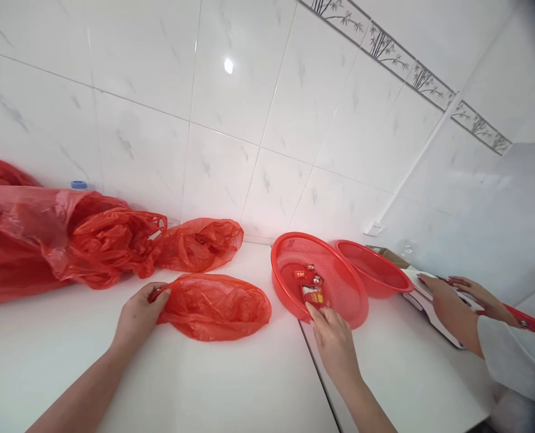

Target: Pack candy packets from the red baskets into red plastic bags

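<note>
My left hand [137, 316] pinches the open edge of a red plastic bag [216, 307] that lies flat on the white counter. My right hand [333, 337] reaches into a red mesh basket [348, 282], its fingers closed on a small red packet [313, 296]. Two more small red packets [306, 274] lie on the basket's floor.
A second red basket [376, 270] sits just behind the first. Several crumpled red bags [69, 240] are heaped at the left against the tiled wall, one more [199, 242] nearer the middle. At the right another person's hands [457, 297] rest on a white scale-like device [430, 300].
</note>
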A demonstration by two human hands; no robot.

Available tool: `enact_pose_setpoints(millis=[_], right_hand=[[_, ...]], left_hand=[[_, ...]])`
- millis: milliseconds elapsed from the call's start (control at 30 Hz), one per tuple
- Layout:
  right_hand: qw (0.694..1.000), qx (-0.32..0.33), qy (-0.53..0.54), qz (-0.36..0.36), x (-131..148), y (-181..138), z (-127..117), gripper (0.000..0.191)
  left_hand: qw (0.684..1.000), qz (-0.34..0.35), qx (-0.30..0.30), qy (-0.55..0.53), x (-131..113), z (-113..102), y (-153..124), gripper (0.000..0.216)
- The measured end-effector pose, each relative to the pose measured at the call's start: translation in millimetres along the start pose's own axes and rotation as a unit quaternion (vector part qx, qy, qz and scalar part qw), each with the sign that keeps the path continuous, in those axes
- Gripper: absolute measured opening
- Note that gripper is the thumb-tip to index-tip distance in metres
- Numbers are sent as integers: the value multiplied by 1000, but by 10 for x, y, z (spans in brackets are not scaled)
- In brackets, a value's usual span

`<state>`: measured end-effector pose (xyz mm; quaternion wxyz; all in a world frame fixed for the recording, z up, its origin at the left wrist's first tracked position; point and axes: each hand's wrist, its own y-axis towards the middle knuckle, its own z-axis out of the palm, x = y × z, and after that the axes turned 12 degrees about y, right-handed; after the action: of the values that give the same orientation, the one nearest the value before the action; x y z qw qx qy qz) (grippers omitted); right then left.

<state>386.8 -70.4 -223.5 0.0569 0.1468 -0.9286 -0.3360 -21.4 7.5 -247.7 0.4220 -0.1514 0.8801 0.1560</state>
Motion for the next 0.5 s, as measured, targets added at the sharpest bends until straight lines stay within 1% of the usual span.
enact_pose_setpoints(millis=[100, 200, 267, 333, 367, 467, 500], right_hand=[[1000, 15, 13, -1, 25, -140, -215, 39], [997, 61, 50, 23, 64, -241, -502, 35], [987, 113, 97, 64, 80, -249, -707, 33], [969, 165, 138, 123, 56, -194, -876, 35], [959, 187, 141, 159, 22, -145, -935, 37], [936, 230, 80, 256, -180, 47, -985, 39], [929, 244, 63, 269, -269, 111, -964, 39]], left_hand=[[1000, 2, 1, -7, -6, -4, -14, 26], [1000, 2, 6, -8, 12, 24, 2, 29], [1000, -1, 4, -3, 30, 46, 17, 27], [1000, -10, 4, 3, 36, 51, 20, 23], [1000, -13, 7, 7, 31, 45, 14, 23], [999, -11, 30, 9, -8, -1, -23, 26], [999, -9, 37, 5, -23, -17, -36, 28]])
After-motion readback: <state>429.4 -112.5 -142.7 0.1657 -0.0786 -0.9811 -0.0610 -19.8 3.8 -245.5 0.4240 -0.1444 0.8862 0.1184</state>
